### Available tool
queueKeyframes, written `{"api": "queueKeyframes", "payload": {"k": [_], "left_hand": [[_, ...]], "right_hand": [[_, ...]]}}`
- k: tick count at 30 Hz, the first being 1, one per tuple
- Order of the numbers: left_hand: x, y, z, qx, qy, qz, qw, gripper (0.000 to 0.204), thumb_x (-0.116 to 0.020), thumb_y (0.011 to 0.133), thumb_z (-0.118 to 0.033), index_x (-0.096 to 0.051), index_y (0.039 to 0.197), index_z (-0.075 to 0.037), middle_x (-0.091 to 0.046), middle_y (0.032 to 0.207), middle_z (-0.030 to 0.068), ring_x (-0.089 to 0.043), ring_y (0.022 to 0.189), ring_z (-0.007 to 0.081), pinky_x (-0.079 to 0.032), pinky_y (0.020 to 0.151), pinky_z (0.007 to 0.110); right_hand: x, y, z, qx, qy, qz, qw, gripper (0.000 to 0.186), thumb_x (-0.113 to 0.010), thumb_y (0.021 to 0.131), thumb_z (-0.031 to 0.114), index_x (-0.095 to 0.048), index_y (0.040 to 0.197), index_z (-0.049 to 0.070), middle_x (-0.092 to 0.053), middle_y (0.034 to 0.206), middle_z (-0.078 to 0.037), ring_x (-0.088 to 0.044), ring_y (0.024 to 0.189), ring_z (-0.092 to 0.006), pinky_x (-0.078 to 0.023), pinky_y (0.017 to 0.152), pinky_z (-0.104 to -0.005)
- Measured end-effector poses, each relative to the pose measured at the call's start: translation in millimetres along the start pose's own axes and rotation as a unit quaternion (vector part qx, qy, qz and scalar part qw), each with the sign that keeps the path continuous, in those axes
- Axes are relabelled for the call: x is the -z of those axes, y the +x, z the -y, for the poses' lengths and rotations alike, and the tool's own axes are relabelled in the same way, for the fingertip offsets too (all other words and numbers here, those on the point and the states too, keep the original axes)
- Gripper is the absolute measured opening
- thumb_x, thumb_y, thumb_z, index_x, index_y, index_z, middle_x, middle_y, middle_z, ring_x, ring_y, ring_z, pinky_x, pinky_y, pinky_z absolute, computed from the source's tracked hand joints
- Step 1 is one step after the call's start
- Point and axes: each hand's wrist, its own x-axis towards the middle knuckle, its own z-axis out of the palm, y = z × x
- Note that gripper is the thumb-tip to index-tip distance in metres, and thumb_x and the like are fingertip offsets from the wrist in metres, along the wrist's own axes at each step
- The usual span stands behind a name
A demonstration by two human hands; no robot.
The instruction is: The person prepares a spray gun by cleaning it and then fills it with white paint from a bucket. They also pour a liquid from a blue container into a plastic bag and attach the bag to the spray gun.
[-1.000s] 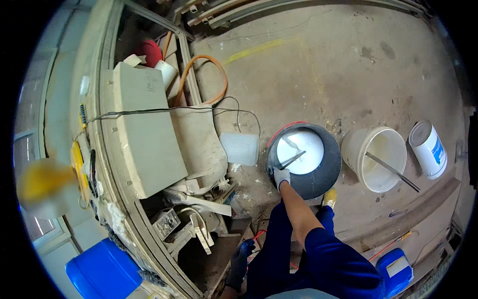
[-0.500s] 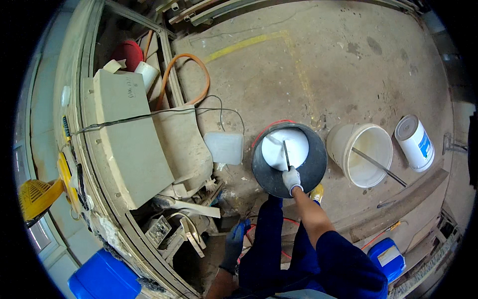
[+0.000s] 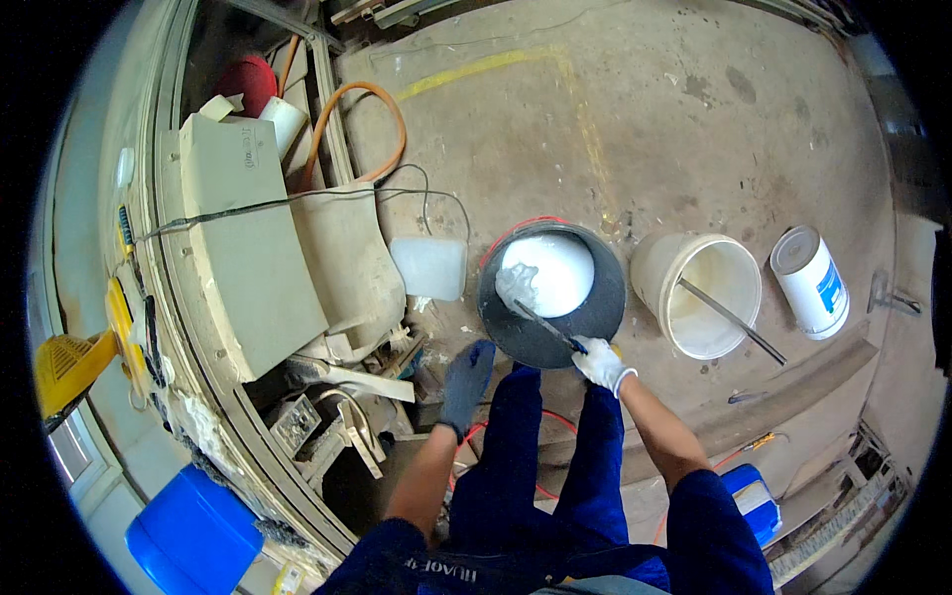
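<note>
A black bucket (image 3: pixel 585 332) with white liquid (image 3: pixel 563 273) in it stands on the floor in front of my legs. My right hand (image 3: pixel 601 363), in a white glove with dark fingertips, is closed round the handle of a long-handled stirring tool (image 3: pixel 545 322) at the bucket's near right rim. The tool slants to the left into the liquid. Its far end is wet and greyish, and its exact shape is unclear. My left hand (image 3: pixel 468 382), in a dark grey-blue glove, is held left of the bucket, empty, with fingers stretched out.
Right of the black bucket stands an off-white bucket (image 3: pixel 650 288) with a metal rod (image 3: pixel 734 322) leaning in it. Farther right is a white lidded drum (image 3: pixel 811 288). A translucent slab-like container (image 3: pixel 428 268) lies to the left, near a beige metal housing (image 3: pixel 253 248). A red hose (image 3: pixel 565 421) runs behind my legs.
My right hand has drawn back toward me, and the tool now slants left with its wet end showing. My left hand has risen forward, closer to the bucket. The view has shifted slightly.
</note>
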Motion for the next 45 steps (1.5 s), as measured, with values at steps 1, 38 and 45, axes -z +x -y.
{"api": "queueKeyframes", "payload": {"k": [1,38,45], "left_hand": [[2.8,4.3,-23.7,-0.012,0.066,0.007,0.998,0.048,-0.049,0.093,-0.041,-0.063,0.109,0.003,-0.066,0.104,0.0194,-0.063,0.095,0.0315,-0.047,0.083,0.039],[-14.8,108.0,-31.5,-0.189,0.610,0.171,0.751,0.039,-0.061,0.080,-0.030,-0.065,0.080,0.009,-0.067,0.073,0.0215,-0.066,0.056,0.0302,-0.051,0.057,0.041],[-60.5,4.3,-69.3,-0.130,0.602,0.026,0.787,0.044,-0.063,0.079,-0.038,-0.068,0.082,0.006,-0.067,0.072,0.0216,-0.067,0.059,0.0292,-0.052,0.059,0.042]], "right_hand": [[-3.8,-15.7,-9.1,0.021,-0.003,-0.021,1.000,0.036,-0.050,0.081,0.017,-0.058,0.112,0.002,-0.063,0.086,-0.028,-0.061,0.090,-0.0433,-0.048,0.077,-0.0463],[-123.6,-112.1,-22.1,-0.045,0.230,-0.321,0.918,0.030,-0.046,0.090,0.030,-0.059,0.103,0.007,-0.064,0.099,-0.022,-0.061,0.093,-0.0390,-0.047,0.081,-0.0468],[-227.0,-320.3,-186.2,-0.294,0.349,-0.427,0.781,0.032,-0.042,0.091,0.033,-0.062,0.091,0.008,-0.067,0.087,-0.014,-0.066,0.079,-0.0316,-0.051,0.069,-0.0441]]}}
